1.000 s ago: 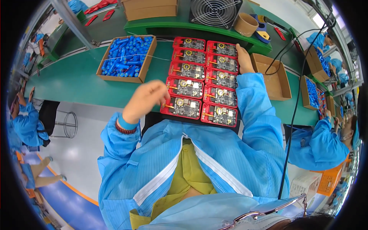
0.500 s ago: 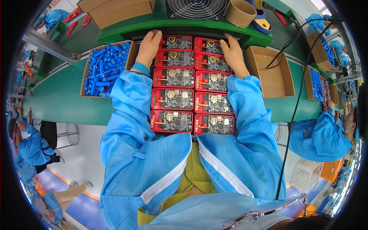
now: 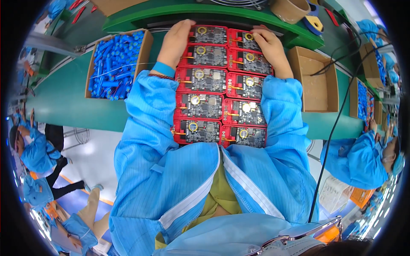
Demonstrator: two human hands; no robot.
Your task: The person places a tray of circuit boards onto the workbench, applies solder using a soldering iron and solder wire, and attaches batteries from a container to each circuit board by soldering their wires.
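Note:
Two columns of red plastic cases (image 3: pixel 201 81) lie between my arms, each case holding a dark circuit board with a round, yellow-ringed part. Around the far left corner of this block, my left hand (image 3: pixel 176 42) is closed against the outer edge, fingertips at the farthest case. Opposite it, my right hand (image 3: pixel 273 49) grips the far right corner, its thumb side over the edge of a circuit board (image 3: pixel 244 38). The undersides of the cases and some fingertips are hidden. My sleeves run along both sides of the block.
A cardboard box of blue cylindrical cells (image 3: pixel 117 64) stands left on the green table (image 3: pixel 64 104). To the right is an open cardboard box (image 3: pixel 316 79), crossed by black cables. A green ledge (image 3: pixel 205 17) bounds the far side, carrying a cardboard ring (image 3: pixel 290 9). Co-workers sit on both sides.
The two columns of cases now sit closer together, and the block looks slightly slanted. My hands stay at its far corners. The whole view has shifted and turned a little.

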